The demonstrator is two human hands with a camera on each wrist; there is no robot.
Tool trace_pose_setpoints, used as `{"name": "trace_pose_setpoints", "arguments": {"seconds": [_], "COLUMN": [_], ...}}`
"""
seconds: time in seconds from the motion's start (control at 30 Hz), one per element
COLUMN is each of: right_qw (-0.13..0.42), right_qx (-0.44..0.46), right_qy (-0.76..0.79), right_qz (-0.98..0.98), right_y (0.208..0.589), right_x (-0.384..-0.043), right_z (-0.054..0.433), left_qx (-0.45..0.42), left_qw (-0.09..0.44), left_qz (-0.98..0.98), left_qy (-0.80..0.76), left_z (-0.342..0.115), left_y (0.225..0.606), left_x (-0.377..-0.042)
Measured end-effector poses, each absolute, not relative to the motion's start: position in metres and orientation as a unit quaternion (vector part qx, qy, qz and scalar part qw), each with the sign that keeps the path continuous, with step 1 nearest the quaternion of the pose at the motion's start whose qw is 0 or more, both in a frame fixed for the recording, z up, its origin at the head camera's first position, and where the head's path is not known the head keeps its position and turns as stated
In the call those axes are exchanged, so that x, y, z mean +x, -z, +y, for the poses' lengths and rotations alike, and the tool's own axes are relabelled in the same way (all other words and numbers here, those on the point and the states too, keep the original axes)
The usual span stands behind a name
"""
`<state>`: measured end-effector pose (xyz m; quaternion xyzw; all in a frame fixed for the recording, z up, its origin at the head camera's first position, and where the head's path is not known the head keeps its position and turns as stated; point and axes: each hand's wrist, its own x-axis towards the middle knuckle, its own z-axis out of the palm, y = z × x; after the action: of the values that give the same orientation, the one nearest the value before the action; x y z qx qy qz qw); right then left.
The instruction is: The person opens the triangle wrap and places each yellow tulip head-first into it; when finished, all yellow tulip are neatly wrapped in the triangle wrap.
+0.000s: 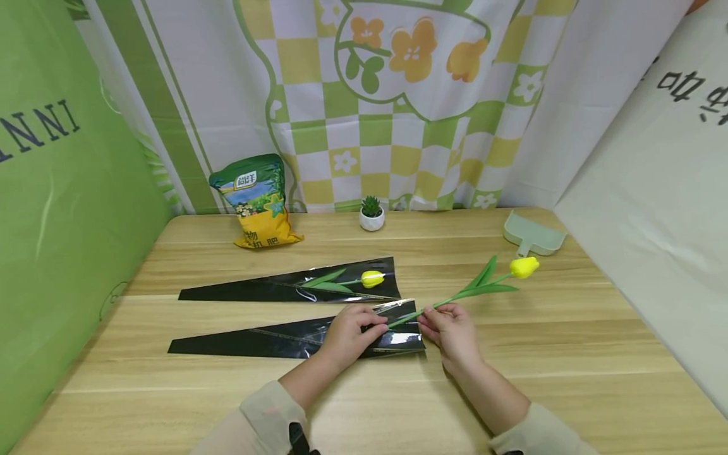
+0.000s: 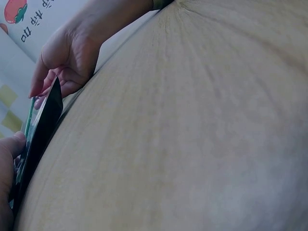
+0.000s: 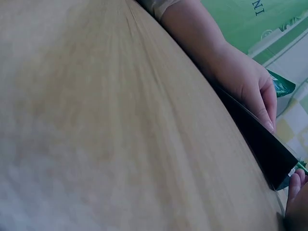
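Observation:
My right hand (image 1: 452, 335) pinches the green stem of a yellow tulip (image 1: 524, 267) at the open wide end of the nearer black flower sleeve (image 1: 239, 341). The bloom points up and right, and the stem's lower part lies over the sleeve's mouth. On that sleeve, my left hand (image 1: 351, 335) has thumb and index finger together, pinching its upper film beside the stem's end. In the right wrist view the left thumb (image 3: 263, 118) lies along the sleeve's edge. Behind it, a second black sleeve (image 1: 239, 292) holds another yellow tulip (image 1: 372, 279), seen through its clear front.
A green and yellow bag (image 1: 258, 205) stands at the back left of the wooden table (image 1: 569, 379). A small succulent in a white pot (image 1: 372, 219) is at the back middle, and a pale green dustpan (image 1: 534, 235) lies at the back right. A checked curtain (image 1: 370, 133) hangs behind.

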<state>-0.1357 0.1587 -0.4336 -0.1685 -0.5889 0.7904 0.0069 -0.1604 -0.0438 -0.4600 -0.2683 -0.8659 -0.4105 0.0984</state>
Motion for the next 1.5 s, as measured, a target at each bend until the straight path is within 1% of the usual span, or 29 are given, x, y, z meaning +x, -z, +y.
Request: {"name": "trace_pose_setpoints", "arguments": {"seconds": [0.57,0.97,1.1,1.27,1.5], "right_qw": [-0.013,-0.023,-0.013,0.013,0.030], "right_qx": [-0.176,-0.170,-0.175,-0.180,-0.193], "right_qy": [-0.782,-0.784,-0.789,-0.793,-0.793], "right_qz": [-0.598,-0.596,-0.588,-0.582,-0.577], "right_y": [0.433,0.432,0.431,0.429,0.427], "right_x": [-0.133,-0.131,-0.129,-0.128,-0.129], "right_z": [0.141,0.140,0.144,0.151,0.162], "left_qx": [-0.273,-0.282,-0.283,-0.282,-0.282], "left_qw": [0.112,0.116,0.114,0.111,0.106], "left_qz": [-0.861,-0.859,-0.861,-0.863,-0.863], "left_qy": [0.414,0.410,0.407,0.405,0.405], "left_z": [-0.044,-0.044,-0.044,-0.044,-0.044], "left_y": [0.460,0.461,0.460,0.460,0.460], "left_x": [-0.160,-0.161,-0.161,-0.161,-0.161]}}
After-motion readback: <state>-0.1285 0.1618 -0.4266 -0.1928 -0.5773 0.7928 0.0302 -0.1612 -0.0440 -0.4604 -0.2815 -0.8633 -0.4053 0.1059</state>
